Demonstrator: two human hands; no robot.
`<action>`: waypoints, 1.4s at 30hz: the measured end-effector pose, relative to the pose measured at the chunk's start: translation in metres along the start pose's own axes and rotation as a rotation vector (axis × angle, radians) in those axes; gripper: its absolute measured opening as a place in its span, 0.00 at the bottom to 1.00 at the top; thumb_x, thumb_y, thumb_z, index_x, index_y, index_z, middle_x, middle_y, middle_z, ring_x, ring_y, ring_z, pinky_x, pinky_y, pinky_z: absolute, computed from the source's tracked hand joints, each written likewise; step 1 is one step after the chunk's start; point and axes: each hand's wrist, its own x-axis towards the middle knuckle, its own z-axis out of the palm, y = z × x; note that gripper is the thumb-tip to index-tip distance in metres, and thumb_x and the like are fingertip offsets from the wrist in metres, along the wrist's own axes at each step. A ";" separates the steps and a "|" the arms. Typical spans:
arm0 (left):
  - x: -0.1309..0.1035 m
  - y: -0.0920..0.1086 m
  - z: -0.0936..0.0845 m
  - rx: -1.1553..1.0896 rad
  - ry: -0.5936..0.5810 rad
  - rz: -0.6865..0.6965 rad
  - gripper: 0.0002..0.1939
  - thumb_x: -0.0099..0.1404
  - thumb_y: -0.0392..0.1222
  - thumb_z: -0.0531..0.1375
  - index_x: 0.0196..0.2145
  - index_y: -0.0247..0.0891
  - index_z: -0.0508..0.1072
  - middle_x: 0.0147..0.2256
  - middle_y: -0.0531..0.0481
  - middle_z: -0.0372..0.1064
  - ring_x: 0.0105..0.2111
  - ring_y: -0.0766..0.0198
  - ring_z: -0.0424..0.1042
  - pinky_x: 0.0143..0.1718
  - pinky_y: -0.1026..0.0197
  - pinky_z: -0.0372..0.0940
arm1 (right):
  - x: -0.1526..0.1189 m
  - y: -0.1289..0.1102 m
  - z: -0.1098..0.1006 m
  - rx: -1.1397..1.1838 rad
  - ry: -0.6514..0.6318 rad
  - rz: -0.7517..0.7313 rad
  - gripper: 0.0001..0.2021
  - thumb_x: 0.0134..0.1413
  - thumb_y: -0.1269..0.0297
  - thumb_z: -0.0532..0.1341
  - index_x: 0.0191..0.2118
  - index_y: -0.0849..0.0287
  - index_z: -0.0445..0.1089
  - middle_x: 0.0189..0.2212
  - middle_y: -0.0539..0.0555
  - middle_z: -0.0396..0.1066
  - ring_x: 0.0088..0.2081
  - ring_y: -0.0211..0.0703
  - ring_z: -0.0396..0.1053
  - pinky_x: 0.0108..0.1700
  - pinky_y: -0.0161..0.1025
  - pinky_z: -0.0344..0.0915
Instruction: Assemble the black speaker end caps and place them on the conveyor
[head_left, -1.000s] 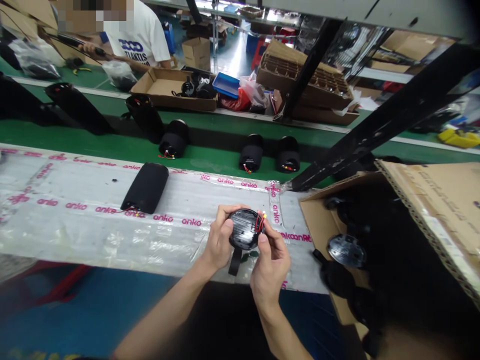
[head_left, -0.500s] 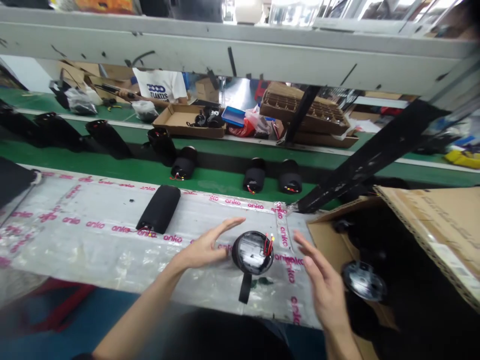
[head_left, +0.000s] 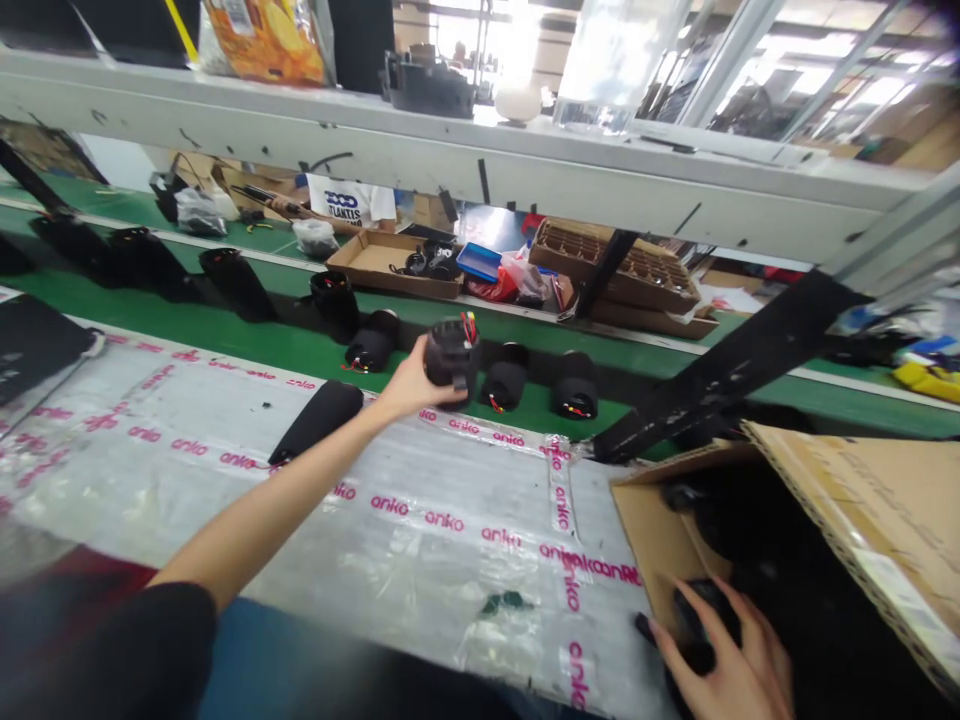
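Note:
My left hand [head_left: 409,385] grips a round black speaker part [head_left: 452,362] with red and yellow wires on top, held over the green belt [head_left: 405,372]. On the right, my right hand [head_left: 731,645] reaches into an open cardboard box [head_left: 645,540], its fingers spread around a black part [head_left: 705,610]; how firmly it holds that part is unclear. A black cylinder [head_left: 319,418] lies on the plastic-covered table [head_left: 450,560], left of centre, partly behind my left forearm.
Several black cylinders [head_left: 236,283] line the belt. A black slanted post [head_left: 735,360] stands before the box, and a white beam [head_left: 420,155] crosses above. Across the belt, a person in a white shirt [head_left: 349,203] is near a shallow carton [head_left: 375,262].
My left hand has lifted the round part off the table and carried it forward over the belt. My right hand has moved down and right into the box. The view has shifted slightly.

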 end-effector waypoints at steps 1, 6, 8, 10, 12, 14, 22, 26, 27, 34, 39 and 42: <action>0.025 -0.009 -0.005 0.044 0.057 -0.048 0.47 0.49 0.47 0.80 0.62 0.37 0.66 0.59 0.35 0.77 0.61 0.41 0.77 0.65 0.41 0.69 | -0.005 0.003 0.004 -0.014 -0.037 0.000 0.28 0.58 0.44 0.63 0.58 0.55 0.79 0.66 0.71 0.67 0.69 0.85 0.62 0.63 0.78 0.68; 0.100 -0.050 -0.002 0.239 0.154 -0.261 0.49 0.52 0.42 0.78 0.64 0.26 0.60 0.62 0.24 0.73 0.63 0.40 0.75 0.66 0.45 0.67 | -0.013 0.011 0.024 0.100 -0.144 -0.010 0.25 0.61 0.55 0.59 0.62 0.50 0.78 0.70 0.64 0.65 0.74 0.80 0.58 0.65 0.76 0.69; 0.111 -0.056 -0.002 0.263 0.113 -0.259 0.48 0.52 0.41 0.78 0.64 0.27 0.61 0.62 0.27 0.73 0.62 0.44 0.76 0.66 0.48 0.67 | -0.007 0.010 0.025 0.157 -0.103 -0.025 0.21 0.64 0.58 0.57 0.56 0.50 0.82 0.66 0.63 0.70 0.70 0.74 0.66 0.65 0.73 0.71; 0.117 -0.055 -0.013 0.295 0.057 -0.250 0.47 0.48 0.39 0.79 0.62 0.30 0.66 0.60 0.33 0.76 0.61 0.47 0.77 0.66 0.51 0.67 | 0.001 0.005 0.022 0.187 -0.056 -0.035 0.19 0.65 0.57 0.58 0.51 0.50 0.85 0.62 0.62 0.74 0.65 0.70 0.72 0.63 0.71 0.74; 0.118 -0.051 -0.037 0.344 0.008 -0.262 0.43 0.44 0.40 0.81 0.56 0.34 0.71 0.55 0.38 0.80 0.58 0.47 0.78 0.65 0.51 0.68 | 0.008 -0.005 0.019 0.223 -0.049 -0.037 0.17 0.65 0.55 0.60 0.49 0.50 0.85 0.62 0.61 0.74 0.63 0.68 0.74 0.63 0.67 0.76; 0.114 -0.046 -0.069 0.418 0.006 -0.305 0.35 0.45 0.44 0.81 0.48 0.35 0.74 0.49 0.39 0.82 0.57 0.42 0.78 0.66 0.46 0.67 | 0.014 -0.020 0.019 0.274 -0.060 -0.033 0.15 0.65 0.53 0.61 0.46 0.50 0.85 0.65 0.60 0.71 0.64 0.66 0.75 0.63 0.64 0.76; 0.057 -0.053 -0.131 0.625 0.203 -0.488 0.41 0.45 0.65 0.79 0.44 0.35 0.70 0.51 0.26 0.79 0.67 0.25 0.66 0.68 0.31 0.61 | 0.052 -0.098 0.046 0.377 -0.118 -0.072 0.13 0.64 0.53 0.65 0.48 0.52 0.80 0.65 0.63 0.64 0.65 0.67 0.68 0.65 0.66 0.70; 0.056 -0.045 -0.136 0.616 0.238 -0.464 0.45 0.43 0.61 0.82 0.49 0.32 0.70 0.50 0.26 0.79 0.60 0.28 0.74 0.62 0.34 0.67 | 0.066 -0.110 0.049 0.229 -0.122 -0.050 0.31 0.59 0.52 0.68 0.65 0.55 0.70 0.70 0.67 0.59 0.65 0.73 0.64 0.64 0.70 0.68; 0.059 -0.037 -0.140 0.613 0.255 -0.432 0.46 0.45 0.61 0.81 0.50 0.31 0.69 0.50 0.27 0.79 0.59 0.29 0.74 0.63 0.33 0.67 | 0.068 -0.108 0.046 0.197 -0.159 -0.078 0.33 0.59 0.55 0.68 0.69 0.53 0.67 0.73 0.66 0.58 0.65 0.73 0.63 0.64 0.70 0.68; 0.031 0.036 -0.137 0.586 0.262 0.108 0.46 0.56 0.54 0.77 0.66 0.38 0.65 0.63 0.44 0.60 0.51 0.56 0.78 0.62 0.47 0.71 | 0.084 -0.095 0.021 0.033 -0.483 -0.172 0.42 0.50 0.78 0.62 0.72 0.44 0.68 0.74 0.56 0.63 0.66 0.71 0.62 0.62 0.66 0.72; -0.016 0.025 -0.095 0.565 0.111 0.236 0.23 0.56 0.45 0.72 0.50 0.39 0.77 0.53 0.45 0.65 0.48 0.56 0.75 0.57 0.49 0.75 | 0.087 -0.102 0.026 0.054 -0.396 -0.144 0.34 0.53 0.74 0.64 0.67 0.49 0.74 0.69 0.59 0.68 0.64 0.71 0.63 0.62 0.63 0.74; -0.035 0.001 -0.072 0.530 0.120 0.266 0.09 0.59 0.44 0.69 0.35 0.39 0.76 0.50 0.44 0.66 0.53 0.51 0.75 0.61 0.45 0.72 | 0.082 -0.101 0.030 0.072 -0.362 -0.148 0.35 0.53 0.73 0.64 0.67 0.47 0.73 0.69 0.58 0.68 0.64 0.71 0.62 0.61 0.63 0.74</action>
